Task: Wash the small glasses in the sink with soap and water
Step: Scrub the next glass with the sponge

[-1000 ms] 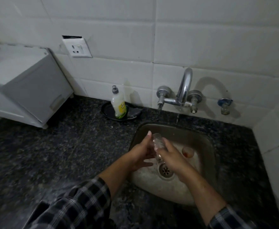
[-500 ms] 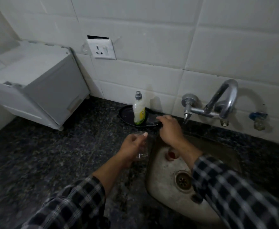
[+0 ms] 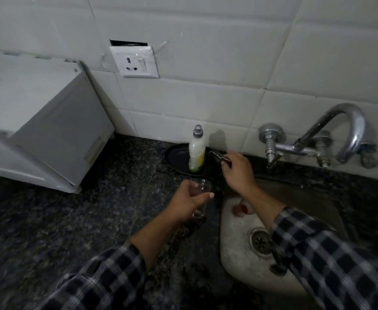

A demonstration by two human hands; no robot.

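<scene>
My left hand [image 3: 187,202] grips a small clear glass [image 3: 200,193] upright over the dark counter, just left of the sink [image 3: 313,198]. My right hand [image 3: 237,168] reaches back to the black dish [image 3: 175,156] and pinches a dark scrub pad [image 3: 219,156] beside the soap bottle [image 3: 197,153]. A second small glass [image 3: 243,208] with reddish residue lies in the sink basin, partly hidden by my right forearm.
A chrome wall tap [image 3: 313,146] hangs over the sink's back edge. A white appliance [image 3: 38,121] stands on the counter at left. A wall socket [image 3: 135,61] sits above the soap. Dark granite counter [image 3: 71,220] surrounds the sink; the drain [image 3: 260,240] is at the basin bottom.
Both hands held the glass over the sink a second ago. My left hand carried it left over the counter; my right hand let go, reached to the dish and took the scrub pad.
</scene>
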